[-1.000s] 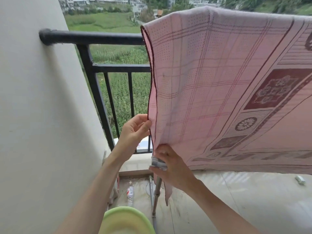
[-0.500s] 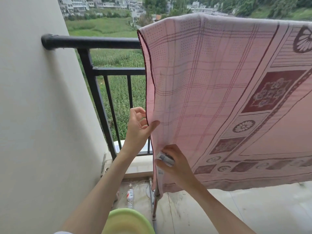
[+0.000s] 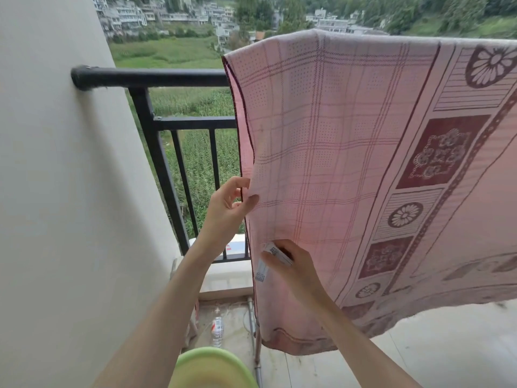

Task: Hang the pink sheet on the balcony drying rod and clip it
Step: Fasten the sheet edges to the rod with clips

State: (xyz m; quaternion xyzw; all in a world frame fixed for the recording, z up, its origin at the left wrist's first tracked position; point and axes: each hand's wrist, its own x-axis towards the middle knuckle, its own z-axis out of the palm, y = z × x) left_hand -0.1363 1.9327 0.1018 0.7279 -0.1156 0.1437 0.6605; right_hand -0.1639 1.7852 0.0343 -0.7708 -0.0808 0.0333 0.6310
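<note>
**Pink sheet draped over the balcony rail, both hands at its left edge**

The pink woven sheet [image 3: 349, 163] hangs folded over the black round metal top rail [image 3: 151, 78] of the balcony railing, covering the rail from the middle of the scene out to the right. Its left part carries a fine grid of thin red lines and small dots; further right run dark maroon border bands with square panels and round flower medallions. A narrow dark-red hem edges the left side, and the bottom edge hangs above the pale tiled floor [image 3: 433, 348], sagging lower at the left corner.

The left hand [image 3: 226, 208] pinches the sheet's left hem between thumb and fingers, about halfway down the cloth. The right hand [image 3: 293, 267] lies lower and nearer, against the front of the sheet, its fingers closed around white plastic clothes clips [image 3: 272, 254] — one dangles below the knuckles.

Left of the arms stands a plain cream wall [image 3: 56, 191], where the rail ends. On the floor below lie a clear plastic bottle [image 3: 217, 330] and, nearest, a light green round basin [image 3: 209, 368].
</note>
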